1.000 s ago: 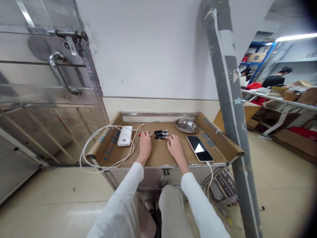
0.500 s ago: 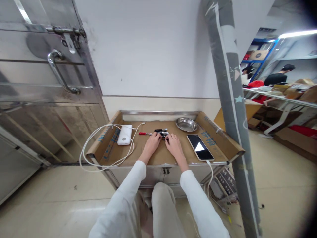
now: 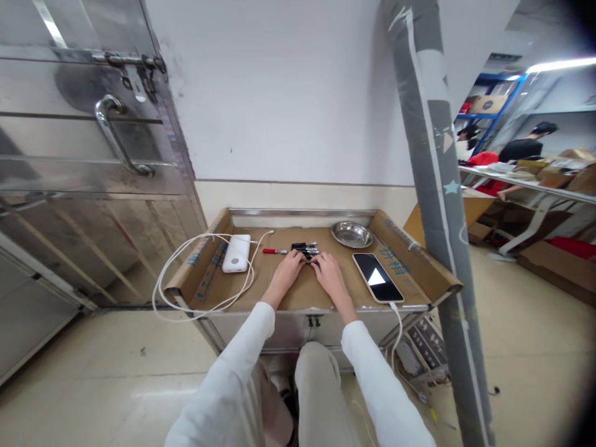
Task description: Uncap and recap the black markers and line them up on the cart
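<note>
Several black marker pens lie side by side, pointing left and right, in the middle of the cardboard-lined tray top. My left hand is at their near left side, its fingers curled and closed on the nearest black marker pen. From the right, my right hand meets the same pen with bent, closed fingers. The fingers partly hide that pen. A red marker pen lies just left of the row, apart from my hands.
A white power bank with a looped white cable lies left. On the right are a shallow metal bowl and a phone on a cable. A grey wrapped roll leans beside the cart. Two people sit far right.
The hands stay by the black marker pens, with the fingertips drawn slightly toward me and closer together. More of the pen row shows. The whole view has shifted a little.
</note>
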A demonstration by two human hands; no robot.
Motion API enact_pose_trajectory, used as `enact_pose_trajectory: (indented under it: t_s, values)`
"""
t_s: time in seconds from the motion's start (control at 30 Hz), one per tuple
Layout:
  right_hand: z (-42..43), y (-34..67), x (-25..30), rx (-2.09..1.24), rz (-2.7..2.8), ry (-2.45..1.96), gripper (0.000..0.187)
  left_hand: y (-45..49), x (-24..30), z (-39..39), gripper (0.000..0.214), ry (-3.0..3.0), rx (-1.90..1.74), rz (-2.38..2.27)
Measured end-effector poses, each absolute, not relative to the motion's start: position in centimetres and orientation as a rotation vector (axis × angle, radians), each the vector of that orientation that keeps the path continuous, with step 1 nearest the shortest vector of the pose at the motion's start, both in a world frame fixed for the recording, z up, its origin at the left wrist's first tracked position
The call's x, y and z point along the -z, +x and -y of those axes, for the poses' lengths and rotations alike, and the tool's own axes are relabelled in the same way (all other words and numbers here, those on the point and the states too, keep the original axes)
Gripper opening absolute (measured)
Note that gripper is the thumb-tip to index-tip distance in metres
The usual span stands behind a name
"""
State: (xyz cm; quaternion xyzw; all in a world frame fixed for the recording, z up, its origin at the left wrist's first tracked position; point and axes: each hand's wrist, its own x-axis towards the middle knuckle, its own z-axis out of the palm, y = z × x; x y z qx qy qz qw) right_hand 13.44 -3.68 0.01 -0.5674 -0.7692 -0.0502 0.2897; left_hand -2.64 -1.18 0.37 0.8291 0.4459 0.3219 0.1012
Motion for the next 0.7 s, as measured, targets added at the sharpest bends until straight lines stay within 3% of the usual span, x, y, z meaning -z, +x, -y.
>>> enact_pose_trajectory:
  t_s: [0.47, 0.7]
  values:
    - [4.0, 13.5, -0.2, 0.046, 2.046, -1.392, 0.020, -2.5, 1.6, -0.4, 0.017, 2.313, -1.103, -1.045]
    - [4.3, 13.6, -0.3, 0.183, 1.936, -1.552, 0.023, -2.7, 0.9, 0.3, 0.020, 2.353, -1.019, -1.111]
